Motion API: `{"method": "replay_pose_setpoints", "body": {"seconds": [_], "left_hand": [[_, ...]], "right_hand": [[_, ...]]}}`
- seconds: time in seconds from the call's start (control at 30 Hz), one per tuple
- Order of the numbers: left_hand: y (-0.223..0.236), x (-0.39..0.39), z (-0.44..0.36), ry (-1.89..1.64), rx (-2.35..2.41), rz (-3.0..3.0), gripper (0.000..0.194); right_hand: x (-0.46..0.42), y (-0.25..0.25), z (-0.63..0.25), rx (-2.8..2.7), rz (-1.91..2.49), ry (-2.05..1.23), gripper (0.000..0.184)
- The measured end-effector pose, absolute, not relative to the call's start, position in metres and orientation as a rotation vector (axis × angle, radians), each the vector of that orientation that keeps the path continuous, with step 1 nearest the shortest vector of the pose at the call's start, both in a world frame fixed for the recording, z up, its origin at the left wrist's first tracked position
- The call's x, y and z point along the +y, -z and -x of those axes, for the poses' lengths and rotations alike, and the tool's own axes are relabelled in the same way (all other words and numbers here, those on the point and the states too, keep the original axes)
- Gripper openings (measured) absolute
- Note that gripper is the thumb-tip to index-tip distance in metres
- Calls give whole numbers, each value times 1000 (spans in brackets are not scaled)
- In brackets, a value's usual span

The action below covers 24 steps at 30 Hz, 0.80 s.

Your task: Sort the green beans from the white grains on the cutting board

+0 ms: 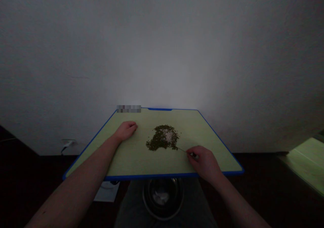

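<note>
A loose pile of small greenish-brown grains (159, 140) is spread in the middle of the board, with a paler, whitish patch (168, 135) among them on the right side. My right hand (204, 160) pinches a thin, slender tool (182, 150) whose tip reaches the pile's lower right edge; its exact kind is too small to tell. Left of the pile, my left hand (126, 130) rests on the board with its fingers curled in, apart from the grains, and nothing shows in it.
The pale yellow-green folding table (136, 162) has a blue rim and stands against a grey wall (162, 52). Below its near edge, a round metal bowl (163, 218) sits on my lap. A plugged-in cord (68, 144) is at the wall on the left.
</note>
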<state>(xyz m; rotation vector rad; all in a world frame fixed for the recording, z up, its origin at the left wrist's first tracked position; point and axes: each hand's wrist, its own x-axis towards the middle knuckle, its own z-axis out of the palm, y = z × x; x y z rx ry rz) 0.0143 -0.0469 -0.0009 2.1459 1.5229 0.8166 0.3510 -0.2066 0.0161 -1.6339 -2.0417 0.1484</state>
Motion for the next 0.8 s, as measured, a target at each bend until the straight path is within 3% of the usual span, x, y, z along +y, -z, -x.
{"method": "replay_pose_setpoints", "body": {"seconds": [0.8], "left_hand": [[-4,-45,-17,-794,1548,-2182,27]], "right_hand": [[-216,-14,-336,-2219,1584,-61,21]]}}
